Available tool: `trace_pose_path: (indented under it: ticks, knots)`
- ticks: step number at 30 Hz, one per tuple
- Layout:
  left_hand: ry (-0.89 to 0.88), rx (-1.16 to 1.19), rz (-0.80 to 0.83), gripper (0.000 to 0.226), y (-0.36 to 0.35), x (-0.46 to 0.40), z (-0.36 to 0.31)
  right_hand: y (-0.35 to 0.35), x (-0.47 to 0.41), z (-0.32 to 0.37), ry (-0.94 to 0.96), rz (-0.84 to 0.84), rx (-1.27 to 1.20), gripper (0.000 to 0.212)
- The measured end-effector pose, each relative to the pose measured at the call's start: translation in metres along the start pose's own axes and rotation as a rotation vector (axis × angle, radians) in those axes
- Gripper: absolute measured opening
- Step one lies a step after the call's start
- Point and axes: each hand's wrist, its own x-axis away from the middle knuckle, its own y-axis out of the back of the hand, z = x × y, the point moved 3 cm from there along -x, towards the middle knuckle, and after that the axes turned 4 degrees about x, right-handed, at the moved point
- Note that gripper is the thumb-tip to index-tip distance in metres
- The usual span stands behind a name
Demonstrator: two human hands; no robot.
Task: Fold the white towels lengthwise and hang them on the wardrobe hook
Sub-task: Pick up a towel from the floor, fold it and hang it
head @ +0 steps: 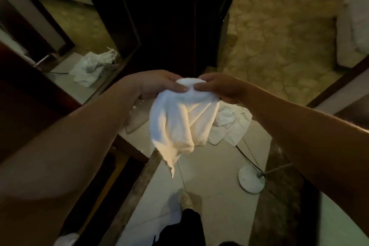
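Both hands meet in front of the dark wardrobe: the left hand and the right hand each pinch the top edge of 1 white towel, thumbs on the near side and the other fingers curled behind the cloth, so close that the 2 thumbs almost touch. Between them the edge bulges up in a small hump, and the rest of the towel hangs down in loose, uneven folds, ending in a ragged corner above the pale floor. It looks soft, light and limp, with no stiffness to hold a crease, so a lengthwise fold will likely need the hands slid apart to the 2 top corners, the edge pulled taut, and the long sides brought together while it hangs. A grip at the corners should work better than this bunched middle. More crumpled white cloths lie on the floor just beyond the held towel, and another heap shows at the left, perhaps in a mirror. No hook is visible in the dim wardrobe. A round white base with a cable sits on the floor at the right.
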Motion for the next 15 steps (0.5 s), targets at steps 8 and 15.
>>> trace_pose_path:
  ticks: [8,15]
  knots:
    - [0.163,-0.298,-0.130,0.034,-0.048,0.134,0.056,-0.071,0.078,0.016,0.126,-0.030,0.144,0.030]
    - [-0.139,0.151,-0.596,0.018,-0.073,0.254,0.073,-0.136,0.130,0.045,0.164,-0.053,0.081,0.044]
